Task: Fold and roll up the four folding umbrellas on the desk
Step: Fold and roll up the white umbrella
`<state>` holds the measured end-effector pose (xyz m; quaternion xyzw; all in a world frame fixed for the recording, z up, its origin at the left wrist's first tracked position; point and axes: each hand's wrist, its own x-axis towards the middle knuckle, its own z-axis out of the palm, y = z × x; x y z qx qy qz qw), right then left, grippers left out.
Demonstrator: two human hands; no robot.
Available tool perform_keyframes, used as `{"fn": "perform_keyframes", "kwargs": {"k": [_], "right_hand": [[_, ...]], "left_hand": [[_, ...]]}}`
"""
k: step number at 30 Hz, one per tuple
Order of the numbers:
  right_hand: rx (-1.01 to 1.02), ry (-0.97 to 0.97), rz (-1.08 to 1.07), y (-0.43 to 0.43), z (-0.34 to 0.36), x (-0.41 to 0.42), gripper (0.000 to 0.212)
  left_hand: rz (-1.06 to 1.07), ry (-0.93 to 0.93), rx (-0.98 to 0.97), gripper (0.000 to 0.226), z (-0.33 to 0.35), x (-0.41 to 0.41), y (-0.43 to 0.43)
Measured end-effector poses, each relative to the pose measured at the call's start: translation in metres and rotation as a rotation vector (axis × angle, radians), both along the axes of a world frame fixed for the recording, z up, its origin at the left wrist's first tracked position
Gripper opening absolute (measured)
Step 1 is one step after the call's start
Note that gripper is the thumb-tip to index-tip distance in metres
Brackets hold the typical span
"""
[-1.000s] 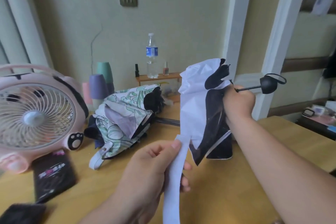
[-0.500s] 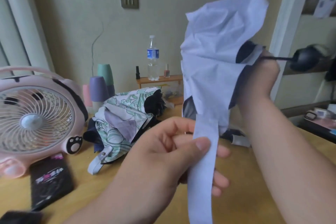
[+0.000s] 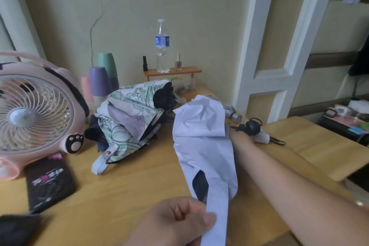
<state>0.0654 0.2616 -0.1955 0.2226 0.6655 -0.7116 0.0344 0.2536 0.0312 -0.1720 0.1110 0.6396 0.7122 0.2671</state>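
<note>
Desk (image 3: 139,185) with blue-labelled bottle (image 3: 162,46), lettering unreadable; umbrella strap (image 3: 216,231) in left hand (image 3: 175,223)

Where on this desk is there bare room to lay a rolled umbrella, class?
Two bare patches on the desk: the front strip between the black packet and the white umbrella, and the right end beyond the black handle. The back left is crowded by the fan, cups and floral umbrella.

On the desk (image 3: 139,185) the fan (image 3: 36,114) stands left of the umbrella heap (image 3: 129,120), the bottle (image 3: 162,46) behind, apparently on a shelf (image 3: 173,71).
</note>
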Motion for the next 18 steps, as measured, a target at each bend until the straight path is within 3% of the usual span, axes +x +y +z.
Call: {"fn": "perform_keyframes", "kwargs": {"k": [3,5,8,10,12,15,18], "right_hand": [[-0.24,0.02,0.097,0.016,-0.014,-0.001,0.07],[-0.264,0.082,0.141,0.014,0.003,0.031,0.058],[-0.058,0.207,0.153,0.03,0.002,0.07,0.028],[0.147,0.274,0.097,0.039,-0.004,0.097,0.017],[0.227,0.313,0.087,0.036,-0.009,0.12,0.016],[0.201,0.323,0.235,0.019,-0.013,0.14,0.025],[0.153,0.356,0.258,0.003,-0.012,0.138,0.018]], "left_hand": [[-0.04,0.004,-0.009,0.02,0.001,-0.001,-0.003],[-0.157,-0.002,-0.042,0.015,0.006,-0.004,-0.008],[-0.211,0.08,-0.248,0.016,0.004,-0.019,-0.025],[-0.066,0.291,-0.5,0.012,0.0,-0.04,-0.033],[0.127,0.606,-0.818,0.009,-0.001,-0.071,-0.04],[0.125,0.904,-0.972,0.035,-0.013,-0.125,-0.036],[0.099,0.924,-0.802,0.091,-0.033,-0.164,-0.02]]}}
